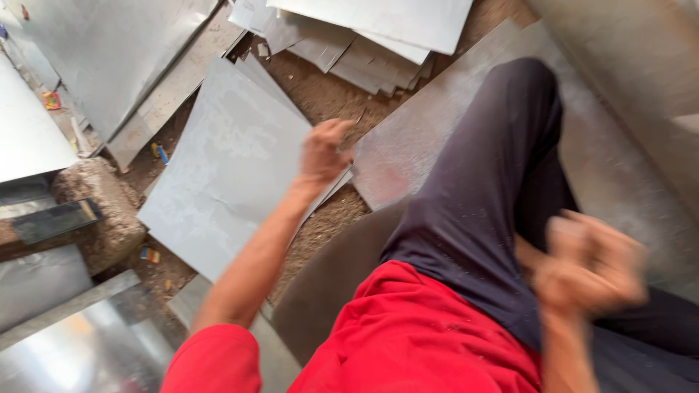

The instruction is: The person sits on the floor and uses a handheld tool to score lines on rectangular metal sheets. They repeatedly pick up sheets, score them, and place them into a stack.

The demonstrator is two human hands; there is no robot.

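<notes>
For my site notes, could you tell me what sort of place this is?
Probably a sheet-metal workshop with a dirt floor: grey metal sheets lie on the ground, more are stacked, and the left hand reaches to one's edge.

The large galvanized sheet (pixel 226 175) looked dull, mottled grey metal; the ground (pixel 328 94) was rough brown dirt; the shirt (pixel 408 335) was matt red cloth.

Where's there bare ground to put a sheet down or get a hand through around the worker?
Bare dirt runs between the big grey sheet under the left hand and the sheet stack at the top. A smaller dirt strip lies below that hand. The left side is crowded with sheets and a stone block. The right hand is blurred.
</notes>
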